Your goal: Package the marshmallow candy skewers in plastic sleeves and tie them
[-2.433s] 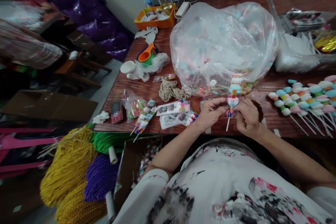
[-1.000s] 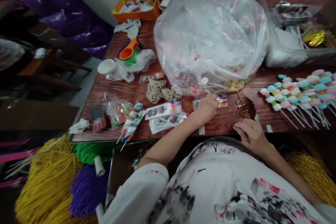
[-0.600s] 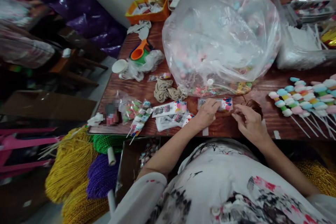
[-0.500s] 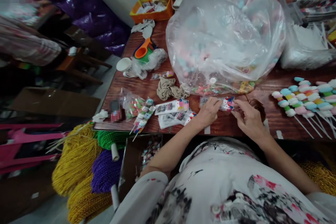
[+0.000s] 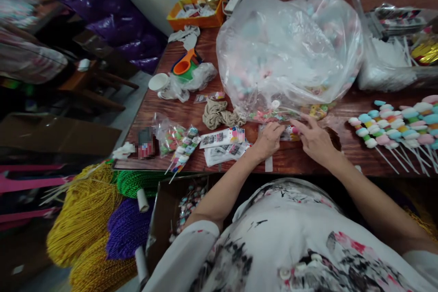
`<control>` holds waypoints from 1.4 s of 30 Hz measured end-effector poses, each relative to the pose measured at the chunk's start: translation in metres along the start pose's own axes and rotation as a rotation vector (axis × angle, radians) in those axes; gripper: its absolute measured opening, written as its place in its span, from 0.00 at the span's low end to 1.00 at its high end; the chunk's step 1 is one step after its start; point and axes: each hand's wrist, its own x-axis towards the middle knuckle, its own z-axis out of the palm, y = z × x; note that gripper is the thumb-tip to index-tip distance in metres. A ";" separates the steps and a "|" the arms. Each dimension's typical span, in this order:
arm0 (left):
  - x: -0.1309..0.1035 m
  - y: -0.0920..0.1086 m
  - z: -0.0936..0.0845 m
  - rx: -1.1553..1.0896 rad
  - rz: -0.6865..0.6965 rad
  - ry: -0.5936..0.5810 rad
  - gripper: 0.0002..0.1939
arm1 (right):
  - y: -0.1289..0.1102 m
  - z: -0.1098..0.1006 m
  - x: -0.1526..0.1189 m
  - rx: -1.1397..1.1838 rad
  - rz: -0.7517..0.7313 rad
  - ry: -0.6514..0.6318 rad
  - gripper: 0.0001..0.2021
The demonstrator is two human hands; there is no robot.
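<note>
Head view: the left hand (image 5: 269, 141) rests with bent fingers over a printed wrapper (image 5: 290, 133) on the counter (image 5: 292, 160); from where I stand I can't make out whether it grips it. The right hand (image 5: 316, 141) has its fingers loosely spread by the wrapper's right end, apparently holding nothing. Just beside it are brown ties (image 5: 334, 138). Behind both sits a big clear bag (image 5: 287, 50); stacked wrappers (image 5: 222, 138) lie to the left, marshmallow sticks (image 5: 393, 127) to the right.
</note>
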 end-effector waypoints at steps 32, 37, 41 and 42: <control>-0.014 0.009 0.000 -0.045 -0.158 0.112 0.07 | 0.006 0.008 0.009 0.154 -0.006 0.234 0.15; -0.008 -0.003 -0.002 -0.309 -0.204 0.235 0.05 | -0.003 -0.010 -0.005 0.159 -0.024 0.431 0.15; -0.004 -0.009 -0.005 -0.402 -0.241 0.232 0.05 | -0.012 -0.010 -0.017 0.114 -0.099 0.367 0.11; -0.003 -0.011 -0.005 -0.413 -0.242 0.232 0.05 | -0.014 -0.008 -0.018 0.079 -0.088 0.320 0.11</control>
